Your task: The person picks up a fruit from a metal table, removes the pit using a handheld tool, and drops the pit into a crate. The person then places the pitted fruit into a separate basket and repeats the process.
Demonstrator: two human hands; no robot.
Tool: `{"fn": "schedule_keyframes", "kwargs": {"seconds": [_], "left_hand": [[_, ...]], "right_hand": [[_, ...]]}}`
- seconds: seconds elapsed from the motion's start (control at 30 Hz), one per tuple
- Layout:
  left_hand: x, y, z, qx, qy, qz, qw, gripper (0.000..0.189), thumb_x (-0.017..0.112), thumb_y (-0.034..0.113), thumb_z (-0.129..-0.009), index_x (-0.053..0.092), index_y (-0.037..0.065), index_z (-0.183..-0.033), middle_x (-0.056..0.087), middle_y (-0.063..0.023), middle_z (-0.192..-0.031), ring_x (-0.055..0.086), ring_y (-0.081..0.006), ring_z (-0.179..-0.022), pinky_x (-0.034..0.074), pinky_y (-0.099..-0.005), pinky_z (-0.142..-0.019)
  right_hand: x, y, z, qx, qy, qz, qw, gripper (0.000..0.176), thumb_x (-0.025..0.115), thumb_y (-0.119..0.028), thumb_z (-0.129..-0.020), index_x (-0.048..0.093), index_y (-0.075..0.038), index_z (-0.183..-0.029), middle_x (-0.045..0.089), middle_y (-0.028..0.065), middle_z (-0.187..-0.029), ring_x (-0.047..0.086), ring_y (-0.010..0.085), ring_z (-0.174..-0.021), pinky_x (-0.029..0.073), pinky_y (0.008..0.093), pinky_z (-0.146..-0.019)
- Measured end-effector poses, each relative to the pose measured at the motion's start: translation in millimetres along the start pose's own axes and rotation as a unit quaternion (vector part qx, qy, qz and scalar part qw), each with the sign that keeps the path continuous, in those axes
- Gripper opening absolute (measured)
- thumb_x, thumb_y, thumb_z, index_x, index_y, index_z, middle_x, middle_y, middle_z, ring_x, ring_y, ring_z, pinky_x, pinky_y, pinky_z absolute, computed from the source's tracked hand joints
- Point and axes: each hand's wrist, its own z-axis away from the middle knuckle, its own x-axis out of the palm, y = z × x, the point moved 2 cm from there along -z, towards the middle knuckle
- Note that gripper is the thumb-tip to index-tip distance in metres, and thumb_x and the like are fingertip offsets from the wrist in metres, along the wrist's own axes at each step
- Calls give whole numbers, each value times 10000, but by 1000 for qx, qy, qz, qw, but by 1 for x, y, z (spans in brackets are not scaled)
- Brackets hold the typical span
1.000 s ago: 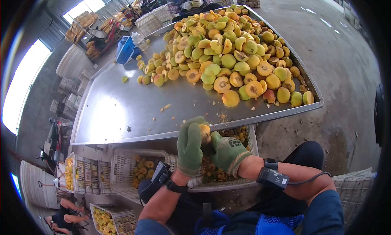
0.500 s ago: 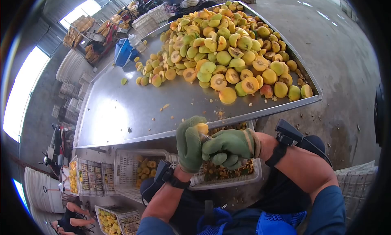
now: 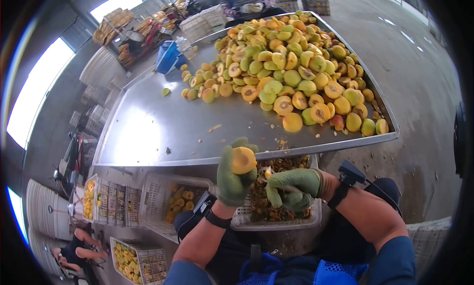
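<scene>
My left hand (image 3: 234,179), in a green work glove, holds up a yellow peach half (image 3: 243,160) with its round hollow facing me. My right hand (image 3: 295,189), also gloved, is a little to the right, its fingers curled closed around a small tool (image 3: 268,173). Only a pale, shiny tip of that tool shows, with a yellow bit at it; the glove hides the rest. Below both hands stands a plastic crate (image 3: 276,225) of pits and scraps. Beyond them, a large heap of halved peaches (image 3: 291,73) covers the right side of the metal table (image 3: 182,132).
The table's raised metal rim (image 3: 340,146) runs just beyond my hands. A crate with peach halves (image 3: 160,206) stands at my left, with more filled crates (image 3: 140,260) nearby. A blue container (image 3: 169,57) sits on the table. People sit across the table and at lower left.
My hands have moved apart, the right one to the right. The peach half, mostly covered before, now shows its hollow as my left hand opens it toward me. The view has shifted slightly.
</scene>
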Motion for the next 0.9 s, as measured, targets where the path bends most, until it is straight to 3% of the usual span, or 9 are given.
{"fn": "schedule_keyframes", "kwargs": {"seconds": [0.13,0.23,0.3,0.33,0.4,0.5,0.6,0.73,0.9], "left_hand": [[-20,16,0,18,18,-145,989,463,487,461,-1065,607,84,-1306,706,-110,-1071,687,-145,-768,553,-235,-542],[-57,52,14,120,18,-470,875,439,521,417,-1045,617,69,-1295,709,-121,-1066,695,-186,-797,553,-266,-592],[-84,96,27,191,-23,-696,692,430,557,374,-1010,634,35,-1264,711,-155,-1051,701,-283,-857,565,-333,-709],[-114,112,29,264,-84,-827,489,429,578,353,-990,645,13,-1243,711,-177,-1051,700,-340,-895,567,-373,-782],[-142,134,42,-80,74,-833,542,441,604,348,-972,669,-14,-1215,711,-225,-1079,681,-415,-965,544,-418,-900],[-94,122,22,28,73,-890,450,458,627,359,-966,677,-21,-1215,716,-233,-1121,693,-386,-1012,547,-414,-911],[-31,59,-40,140,-23,-737,661,569,656,455,-951,655,-13,-1273,712,-223,-1174,716,-317,-1003,549,-403,-922],[75,-47,-123,219,-186,-785,549,646,674,482,-900,588,31,-1354,664,-267,-1240,694,-407,-1024,548,-452,-905],[78,-106,-176,138,-216,-831,494,584,648,481,-888,607,38,-1267,666,-169,-1209,620,-372,-1167,503,-472,-976]], "right_hand": [[8,-5,-7,262,202,345,878,541,469,-525,-1043,746,-64,-1100,683,39,-771,588,133,-588,519,291,-578],[-6,16,-7,183,165,459,853,666,463,-630,-984,758,-48,-1121,722,176,-1023,676,322,-977,513,421,-936],[11,-6,3,231,123,564,783,698,485,-637,-961,675,-47,-1282,696,203,-1168,651,403,-1134,485,471,-1026],[19,-12,15,212,133,598,762,681,494,-641,-955,685,-58,-1250,705,197,-1155,660,398,-1115,491,466,-1013],[30,-19,33,176,143,663,713,648,511,-649,-943,705,-80,-1186,724,185,-1130,677,388,-1078,503,457,-988],[19,-28,48,166,177,705,667,496,609,-549,-929,696,-129,-1177,724,168,-1102,690,368,-1060,518,451,-969],[9,-58,67,138,296,681,655,434,595,-486,-946,704,-120,-1150,737,163,-1039,706,366,-1011,540,457,-912],[-18,-77,91,-66,519,586,619,322,622,-378,-961,704,-69,-993,708,180,-848,693,355,-798,533,437,-749],[-20,-86,105,-176,579,497,621,330,632,-350,-961,669,-22,-948,689,202,-831,668,343,-742,513,429,-704]]}}
